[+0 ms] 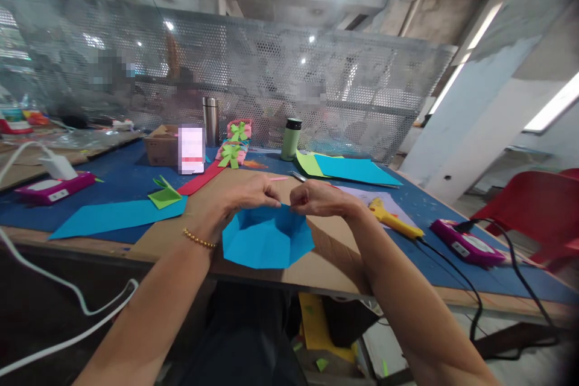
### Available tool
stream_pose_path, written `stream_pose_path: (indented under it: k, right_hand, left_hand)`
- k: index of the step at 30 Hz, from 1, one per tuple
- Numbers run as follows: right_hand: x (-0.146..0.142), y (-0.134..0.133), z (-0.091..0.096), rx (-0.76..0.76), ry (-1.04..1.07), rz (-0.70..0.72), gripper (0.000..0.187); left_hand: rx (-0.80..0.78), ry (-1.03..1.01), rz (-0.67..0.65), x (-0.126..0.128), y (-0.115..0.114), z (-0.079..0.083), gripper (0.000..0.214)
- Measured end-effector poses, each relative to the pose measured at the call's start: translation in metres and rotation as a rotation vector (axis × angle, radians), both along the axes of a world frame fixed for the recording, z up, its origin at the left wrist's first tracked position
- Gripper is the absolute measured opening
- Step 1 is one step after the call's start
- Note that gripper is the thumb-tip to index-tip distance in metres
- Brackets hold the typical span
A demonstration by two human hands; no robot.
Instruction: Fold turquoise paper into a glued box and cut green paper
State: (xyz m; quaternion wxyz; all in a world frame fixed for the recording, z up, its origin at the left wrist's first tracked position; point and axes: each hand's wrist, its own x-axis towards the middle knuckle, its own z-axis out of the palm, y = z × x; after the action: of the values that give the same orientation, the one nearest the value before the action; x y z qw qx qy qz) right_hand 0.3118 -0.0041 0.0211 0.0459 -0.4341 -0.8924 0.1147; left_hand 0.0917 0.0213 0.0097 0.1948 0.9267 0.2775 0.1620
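Note:
A blue paper box with angled, many-sided walls stands open towards me on a brown cardboard sheet. My left hand pinches its far rim, and my right hand pinches the same rim a little to the right. Both sets of fingers are closed, with a small gap between the hands. A red paper strip lies beyond my left wrist. Left of that hand, a folded green paper piece rests on a flat blue paper sheet.
A yellow glue gun lies on the right, its cord running towards a purple power strip. Another purple power strip sits left. At the back stand a steel flask, a green bottle, a cardboard box and blue sheets.

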Motion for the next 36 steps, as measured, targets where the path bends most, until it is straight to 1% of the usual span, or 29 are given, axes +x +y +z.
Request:
stream_pose_path:
  k: [5,6,9,11,13,16,19,21,23,25,28,30,32,34,36]
  right_hand:
    - [0.003,0.001,0.0,-0.028,0.016,0.015,0.018]
    - [0.004,0.002,0.001,-0.051,0.03,0.027,0.021]
    - [0.006,0.002,0.002,-0.148,0.134,0.048,0.042]
    - [0.005,0.003,0.002,-0.166,0.178,0.044,0.049]
    - [0.004,0.004,0.0,-0.128,0.142,0.054,0.048]
    - [0.0,0.007,-0.004,-0.067,0.054,0.083,0.04]
    - [-0.003,0.007,-0.007,-0.022,0.019,0.051,0.03]
    - [-0.004,0.006,-0.007,0.001,-0.006,0.023,0.028]
    - [-0.005,0.004,-0.005,0.024,-0.021,0.005,0.03]
    - [-0.005,0.002,-0.003,0.024,-0.011,0.003,0.037]
    - [-0.007,-0.001,-0.001,-0.068,0.033,0.051,0.046]
    - [-0.008,-0.001,-0.001,-0.121,0.033,0.08,0.047]
    - [-0.008,0.001,-0.002,-0.114,0.017,0.082,0.046]
    - [-0.005,0.004,-0.004,-0.08,0.006,0.08,0.044]
    - [0.0,0.007,-0.005,-0.052,-0.01,0.078,0.042]
  left_hand:
    - [0.009,0.061,0.015,0.002,-0.004,0.004,0.022]
    - [0.01,0.063,0.012,0.002,-0.005,0.005,0.023]
    - [0.004,0.066,0.005,0.002,-0.005,0.005,0.024]
    - [0.01,0.054,-0.004,0.001,-0.004,0.004,0.023]
    - [0.025,0.047,-0.003,0.0,-0.004,0.003,0.022]
    - [0.041,0.08,0.026,0.0,-0.004,0.003,0.022]
    - [0.037,0.093,0.04,0.0,-0.006,0.004,0.02]
    - [0.033,0.063,0.023,0.0,-0.007,0.005,0.019]
    - [0.025,0.025,-0.007,0.0,-0.007,0.005,0.018]
    - [0.003,0.003,-0.024,0.0,-0.007,0.004,0.018]
    - [-0.032,-0.004,-0.051,0.001,-0.006,0.004,0.017]
    - [-0.039,-0.008,-0.067,0.002,-0.005,0.004,0.018]
    - [-0.055,-0.002,-0.053,0.003,-0.004,0.003,0.019]
    - [-0.06,0.02,-0.009,0.002,-0.002,0.001,0.021]
    - [-0.03,0.045,0.042,-0.002,0.001,-0.002,0.024]
